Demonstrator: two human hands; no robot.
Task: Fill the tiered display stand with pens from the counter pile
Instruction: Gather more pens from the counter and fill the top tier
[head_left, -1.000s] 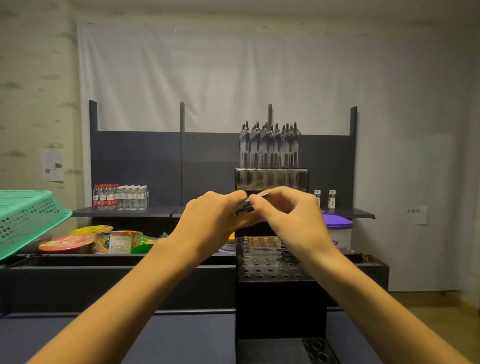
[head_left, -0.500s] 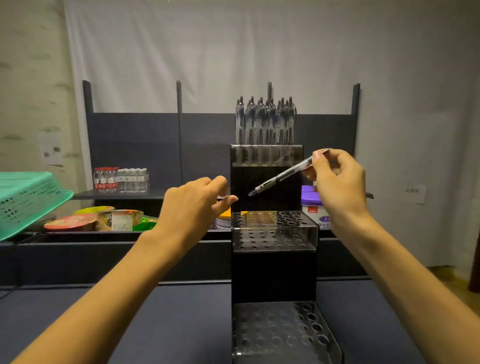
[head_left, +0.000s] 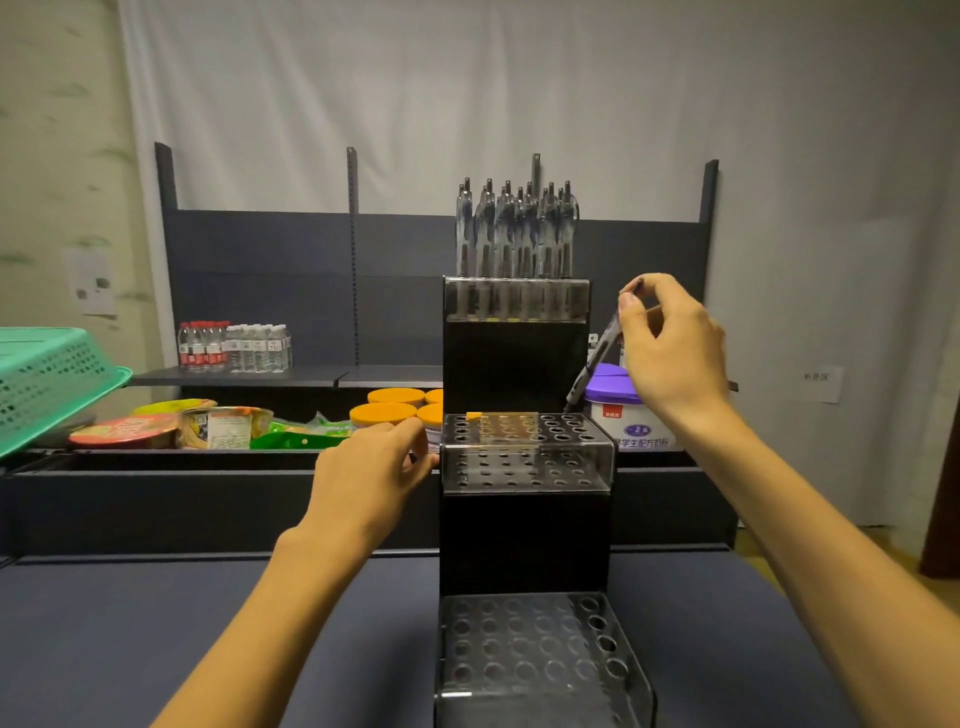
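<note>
A black tiered display stand (head_left: 522, 535) stands on the dark counter in front of me. Several clear pens (head_left: 514, 234) fill its top tier. The middle tier (head_left: 524, 457) and bottom tier (head_left: 535, 654) show rows of bare holes. My right hand (head_left: 670, 348) pinches one pen (head_left: 595, 361) by its upper end. That pen tilts steeply, tip down, over the right rear corner of the middle tier. My left hand (head_left: 371, 473) rests against the left side of the middle tier, fingers curled, nothing in it.
A green plastic basket (head_left: 47, 379) juts in at the left. Behind the counter lie snack packs (head_left: 171, 428), orange-lidded jars (head_left: 395, 408) and a purple-lidded tub (head_left: 618, 410). Water bottles (head_left: 234, 345) line a rear shelf.
My hands separated; the right one carried the pen up and right, then swung it from slanted to nearly upright over the middle tier. The left hand dropped to the stand's left side.
</note>
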